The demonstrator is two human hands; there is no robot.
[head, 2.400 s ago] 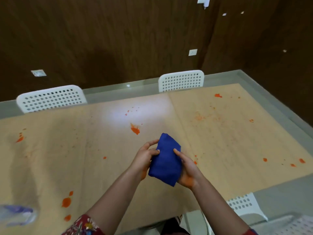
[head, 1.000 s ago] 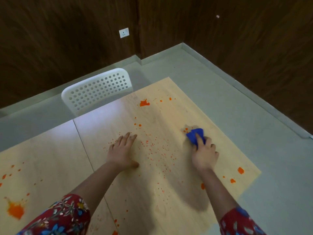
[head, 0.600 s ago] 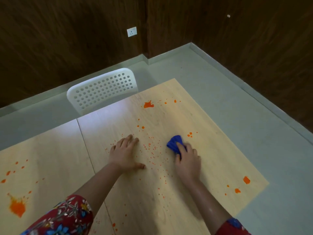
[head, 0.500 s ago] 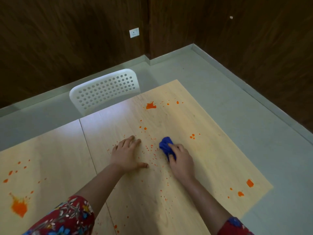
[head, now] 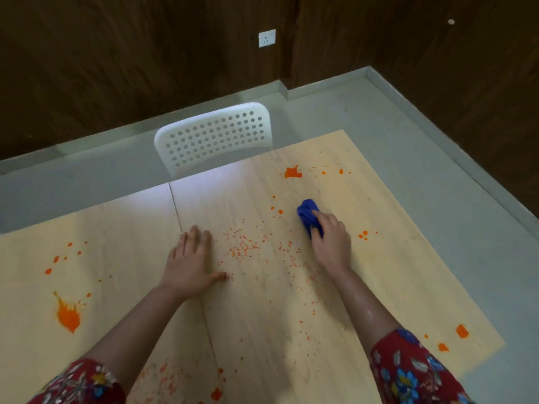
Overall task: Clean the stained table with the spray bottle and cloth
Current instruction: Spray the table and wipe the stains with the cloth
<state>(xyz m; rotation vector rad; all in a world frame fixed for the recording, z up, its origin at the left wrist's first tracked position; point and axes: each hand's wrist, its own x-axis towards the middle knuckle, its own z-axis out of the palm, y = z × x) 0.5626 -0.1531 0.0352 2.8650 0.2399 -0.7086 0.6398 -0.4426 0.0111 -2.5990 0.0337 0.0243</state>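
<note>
Resting left hand [head: 191, 266] flat on table [head: 256, 339], fingers straight, holding nothing. Fine orange specks [head: 248, 249] between hands. Right hand [head: 331, 243] slightly farther, fingers curled over bunched blue cloth [head: 307, 214], pressed to tabletop right of centre. Orange splat [head: 291, 172] beyond cloth, near far edge. White perforated chair [head: 215, 138] behind table; wall socket [head: 267, 38] farthest.

No readable text, labels, brands or numbers anywhere: not on the tabletop [head: 262, 316], cloth [head: 307, 215] or wall socket [head: 267, 38].
</note>
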